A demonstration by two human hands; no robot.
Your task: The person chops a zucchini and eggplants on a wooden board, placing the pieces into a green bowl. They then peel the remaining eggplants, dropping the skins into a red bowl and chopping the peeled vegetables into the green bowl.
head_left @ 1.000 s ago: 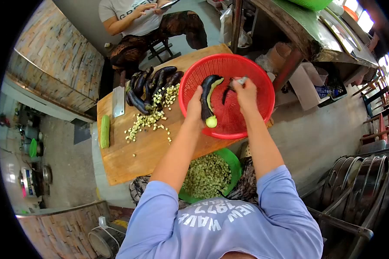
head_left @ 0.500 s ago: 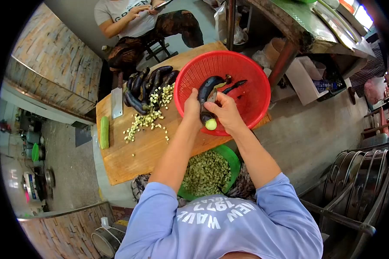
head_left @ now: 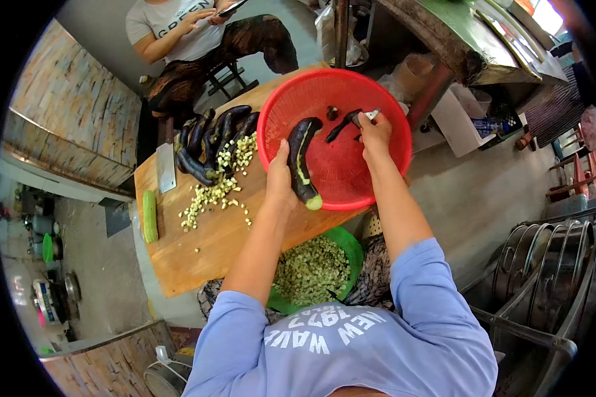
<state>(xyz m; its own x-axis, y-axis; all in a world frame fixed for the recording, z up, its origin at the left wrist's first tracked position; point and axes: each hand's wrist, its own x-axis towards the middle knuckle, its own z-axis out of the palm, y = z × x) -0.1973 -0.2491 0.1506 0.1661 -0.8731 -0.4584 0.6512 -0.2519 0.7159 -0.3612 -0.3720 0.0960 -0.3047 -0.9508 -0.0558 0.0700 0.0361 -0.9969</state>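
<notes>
My left hand is closed around a dark purple eggplant, holding it over the left part of a red plastic basket. Pale green strips show along its skin, and its near end is cut and pale. My right hand is closed on a small knife; a whitish part shows at the fingers, and most of the tool is hidden. Inside the basket lie an eggplant stem cap and a dark strip of peel, which reaches close to my right hand.
On the wooden board are several eggplants, diced pieces, a cleaver and a green squash. A green basin of diced pieces sits below the board. Another person sits across with a phone.
My right hand has moved away from the eggplant to the basket's right side. The stem cap, on the eggplant before, now lies in the basket. My left hand still grips the eggplant.
</notes>
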